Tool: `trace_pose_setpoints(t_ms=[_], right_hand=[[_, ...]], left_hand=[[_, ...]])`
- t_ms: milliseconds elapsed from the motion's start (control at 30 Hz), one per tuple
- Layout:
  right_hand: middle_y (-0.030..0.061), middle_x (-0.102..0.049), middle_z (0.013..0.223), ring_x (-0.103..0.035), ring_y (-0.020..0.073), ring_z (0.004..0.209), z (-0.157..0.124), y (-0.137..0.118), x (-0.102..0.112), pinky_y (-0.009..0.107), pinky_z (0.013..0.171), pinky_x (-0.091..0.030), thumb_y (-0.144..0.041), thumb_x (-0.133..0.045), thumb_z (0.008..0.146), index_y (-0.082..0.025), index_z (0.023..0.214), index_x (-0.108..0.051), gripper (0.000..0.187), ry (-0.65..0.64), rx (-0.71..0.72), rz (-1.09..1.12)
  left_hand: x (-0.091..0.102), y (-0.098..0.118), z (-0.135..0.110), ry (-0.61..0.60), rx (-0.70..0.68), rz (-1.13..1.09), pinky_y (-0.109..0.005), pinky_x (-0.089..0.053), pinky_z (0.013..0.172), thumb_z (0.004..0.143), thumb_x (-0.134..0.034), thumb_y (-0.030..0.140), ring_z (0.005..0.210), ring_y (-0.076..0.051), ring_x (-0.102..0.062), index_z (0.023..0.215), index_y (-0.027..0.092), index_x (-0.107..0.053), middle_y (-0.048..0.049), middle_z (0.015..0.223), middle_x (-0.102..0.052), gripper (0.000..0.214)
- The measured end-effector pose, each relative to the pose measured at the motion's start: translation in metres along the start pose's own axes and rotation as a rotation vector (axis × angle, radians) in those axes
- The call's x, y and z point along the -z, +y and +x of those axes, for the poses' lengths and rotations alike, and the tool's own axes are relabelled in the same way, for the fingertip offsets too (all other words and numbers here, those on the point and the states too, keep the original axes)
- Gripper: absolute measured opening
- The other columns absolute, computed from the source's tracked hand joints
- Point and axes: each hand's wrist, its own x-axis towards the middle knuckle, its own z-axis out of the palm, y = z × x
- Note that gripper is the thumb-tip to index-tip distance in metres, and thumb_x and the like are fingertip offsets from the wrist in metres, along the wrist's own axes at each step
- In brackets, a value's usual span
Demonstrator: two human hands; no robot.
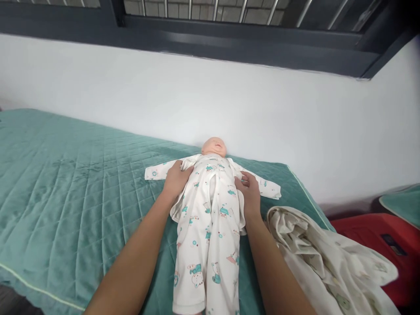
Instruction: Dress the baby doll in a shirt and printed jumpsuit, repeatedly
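A baby doll [214, 146] lies on its back on a teal quilted bed cover [65, 183], head toward the wall. It wears a white printed romper [210, 218] with both sleeves spread out. My left hand [176, 178] rests on the doll's side under the left-hand sleeve, fingers curled onto the cloth. My right hand [249, 192] presses the other side of the torso, fingers lying on the fabric near the right-hand sleeve. Whether either hand pinches the cloth is not clear.
A crumpled cream printed cloth [324, 258] lies on the bed's right corner. Beyond it stands a red object [370, 236] with a teal item [402, 205] behind. A white wall [229, 96] and dark window frame [229, 39] run along the far side.
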Motion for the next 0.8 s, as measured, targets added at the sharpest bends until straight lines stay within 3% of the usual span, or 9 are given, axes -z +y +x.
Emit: trace_pose_setpoints(t_ms=[100,200,300,367,567,667,733,800], right_hand=[[0.0022,-0.061,0.088,-0.058,0.0200,0.080,0.007,-0.004,-0.002,0.036,0.077,-0.048,-0.043,-0.059,0.076,-0.021,0.113,-0.061,0.043,-0.049,0.027,-0.046],[0.0020,-0.062,0.078,-0.058,0.0211,0.073,0.019,-0.013,-0.003,0.035,0.072,-0.046,-0.039,-0.049,0.083,-0.021,0.113,-0.062,0.037,-0.100,0.142,-0.354],[0.0085,-0.068,0.093,-0.061,0.0250,0.083,0.032,-0.023,-0.002,0.035,0.074,-0.046,-0.029,-0.038,0.090,-0.022,0.121,-0.058,0.037,-0.218,0.285,-0.721],[0.0115,-0.067,0.105,-0.062,0.0262,0.090,0.041,-0.025,0.005,0.036,0.076,-0.046,-0.024,-0.035,0.091,-0.023,0.122,-0.058,0.038,-0.279,0.336,-0.852],[0.0198,-0.063,0.107,-0.063,0.0297,0.086,0.059,-0.006,0.051,0.044,0.075,-0.046,-0.023,-0.032,0.094,-0.017,0.120,-0.062,0.040,-0.243,0.242,-1.052],[0.0210,-0.060,0.112,-0.060,0.0321,0.096,0.062,0.000,0.061,0.046,0.079,-0.046,-0.025,-0.032,0.094,-0.017,0.120,-0.064,0.041,-0.217,0.237,-1.093],[0.0209,-0.057,0.122,-0.054,0.0343,0.110,0.061,-0.001,0.057,0.047,0.086,-0.044,-0.024,-0.036,0.093,-0.018,0.121,-0.064,0.040,-0.195,0.294,-1.094],[0.0189,-0.053,0.130,-0.048,0.0350,0.119,0.058,-0.004,0.046,0.048,0.094,-0.042,-0.025,-0.039,0.092,-0.018,0.124,-0.062,0.040,-0.177,0.390,-1.064]], left_hand=[[-0.005,-0.007,0.003,0.059,-0.011,0.145,-0.035,-0.045,0.082,0.087,-0.053,0.041,0.098,-0.029,-0.064,0.104,0.020,-0.061,-0.0126,0.101,-0.071,0.029],[-0.006,-0.012,0.003,0.104,-0.056,0.254,-0.035,-0.045,0.079,0.091,-0.046,0.038,0.096,-0.029,-0.065,0.104,0.021,-0.060,-0.0128,0.098,-0.071,0.026],[0.003,-0.017,0.003,0.133,-0.133,0.336,-0.035,-0.045,0.078,0.094,-0.041,0.035,0.096,-0.030,-0.066,0.108,0.021,-0.059,-0.0134,0.098,-0.071,0.027],[0.013,-0.021,0.005,0.138,-0.154,0.395,-0.035,-0.045,0.079,0.096,-0.039,0.034,0.096,-0.029,-0.066,0.110,0.021,-0.059,-0.0137,0.098,-0.071,0.028],[0.039,-0.039,0.006,0.120,-0.049,0.458,-0.036,-0.045,0.079,0.094,-0.043,0.034,0.098,-0.030,-0.064,0.117,0.021,-0.056,-0.0140,0.103,-0.070,0.029],[0.043,-0.044,-0.001,0.192,-0.024,0.418,-0.038,-0.046,0.082,0.091,-0.047,0.028,0.102,-0.029,-0.062,0.119,0.022,-0.055,-0.0131,0.112,-0.066,0.030],[0.044,-0.042,-0.005,0.295,-0.143,0.411,-0.040,-0.045,0.090,0.089,-0.047,0.022,0.111,-0.029,-0.057,0.120,0.020,-0.056,-0.0134,0.121,-0.062,0.032],[0.043,-0.037,-0.008,0.350,-0.350,0.426,-0.043,-0.041,0.098,0.089,-0.044,0.018,0.120,-0.030,-0.051,0.122,0.019,-0.057,-0.0137,0.127,-0.058,0.035]])
